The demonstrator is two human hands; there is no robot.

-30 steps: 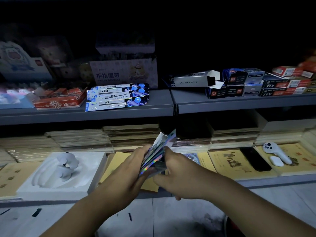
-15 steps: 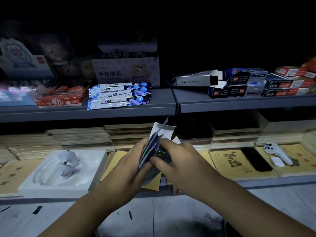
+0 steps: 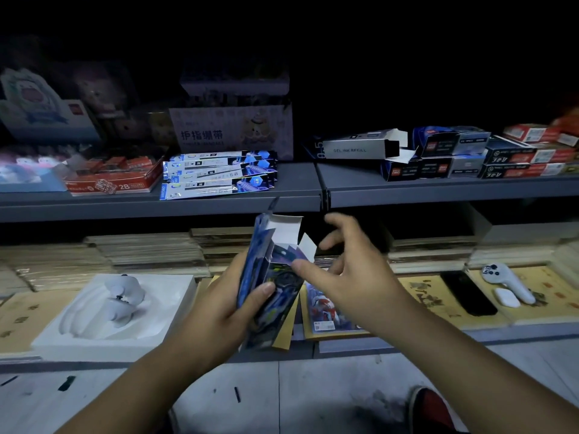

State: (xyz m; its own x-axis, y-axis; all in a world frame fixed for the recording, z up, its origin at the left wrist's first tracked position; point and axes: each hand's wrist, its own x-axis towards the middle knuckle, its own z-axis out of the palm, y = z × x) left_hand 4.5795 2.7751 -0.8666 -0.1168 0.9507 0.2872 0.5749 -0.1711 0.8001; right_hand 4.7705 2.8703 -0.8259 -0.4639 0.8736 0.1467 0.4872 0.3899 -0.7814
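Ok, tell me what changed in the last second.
The blue box has been stood upright and squared out, its white top flap now open. The right hand has released its grip and opened, fingers spread; the left hand keeps gripping the box. The pen packets and white tray stayed put.

Both forearms are angling inward.
Your left hand (image 3: 216, 311) is gripping, thumb curled over; your right hand (image 3: 347, 277) is hovering open, fingers spread.
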